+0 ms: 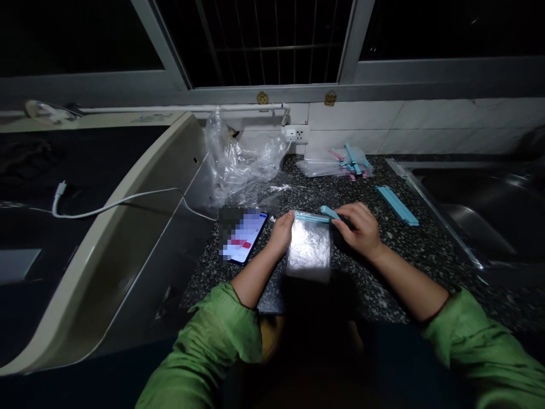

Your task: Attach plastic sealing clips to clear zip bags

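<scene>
My left hand (pixel 281 234) grips the upper left edge of a clear plastic bag (pixel 309 250) that lies over the counter. Along the bag's top edge runs a light blue strip (pixel 311 217), which looks like a bag sealing clip. Between the thumb and fingers of my right hand (pixel 361 228) is another light blue clip (pixel 327 212), tilted, its far end just above the bag's top right corner. A small bundle of light blue clips (pixel 397 205) lies on the counter to the right of my right hand.
Left of the bag lies a lit phone (pixel 244 237) with a white cable (pixel 140 196). Crumpled clear plastic (pixel 247 156) and a bag with blue and pink clips (pixel 353 161) lie at the back. A sink (pixel 477 221) is on the right, a beige-edged appliance (pixel 140 176) on the left.
</scene>
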The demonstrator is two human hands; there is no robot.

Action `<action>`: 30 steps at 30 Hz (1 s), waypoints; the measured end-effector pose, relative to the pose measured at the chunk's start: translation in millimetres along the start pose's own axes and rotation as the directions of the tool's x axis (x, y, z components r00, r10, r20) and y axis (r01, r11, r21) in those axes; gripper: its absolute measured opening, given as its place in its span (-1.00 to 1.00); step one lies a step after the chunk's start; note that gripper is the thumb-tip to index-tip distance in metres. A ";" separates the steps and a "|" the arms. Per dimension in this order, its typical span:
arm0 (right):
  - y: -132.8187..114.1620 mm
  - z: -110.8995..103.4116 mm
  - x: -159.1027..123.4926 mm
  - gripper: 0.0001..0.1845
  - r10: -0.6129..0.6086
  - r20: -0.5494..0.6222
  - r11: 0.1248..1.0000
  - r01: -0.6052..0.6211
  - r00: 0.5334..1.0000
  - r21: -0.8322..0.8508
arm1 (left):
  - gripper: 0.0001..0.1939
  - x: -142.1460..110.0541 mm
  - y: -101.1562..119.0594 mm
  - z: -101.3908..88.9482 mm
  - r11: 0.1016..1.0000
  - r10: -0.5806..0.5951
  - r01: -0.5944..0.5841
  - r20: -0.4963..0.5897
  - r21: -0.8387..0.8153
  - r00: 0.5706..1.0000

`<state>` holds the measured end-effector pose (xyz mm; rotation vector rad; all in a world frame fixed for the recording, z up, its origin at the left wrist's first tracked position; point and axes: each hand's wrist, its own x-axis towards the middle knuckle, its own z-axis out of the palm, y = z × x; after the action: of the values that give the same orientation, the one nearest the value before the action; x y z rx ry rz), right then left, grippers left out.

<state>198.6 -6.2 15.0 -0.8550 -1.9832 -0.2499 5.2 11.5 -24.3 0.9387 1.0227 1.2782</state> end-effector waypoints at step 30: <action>37.7 -21.9 -5.7 -0.74 0.474 -0.178 0.863 -0.416 0.862 0.285 | -0.58 2.5 16.5 -8.0 0.995 0.090 -0.099 -0.235 -0.028 0.968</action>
<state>240.2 8.2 16.2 -1.0467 -1.4961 0.1492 -7.2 15.1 -11.1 0.8280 1.1410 1.5106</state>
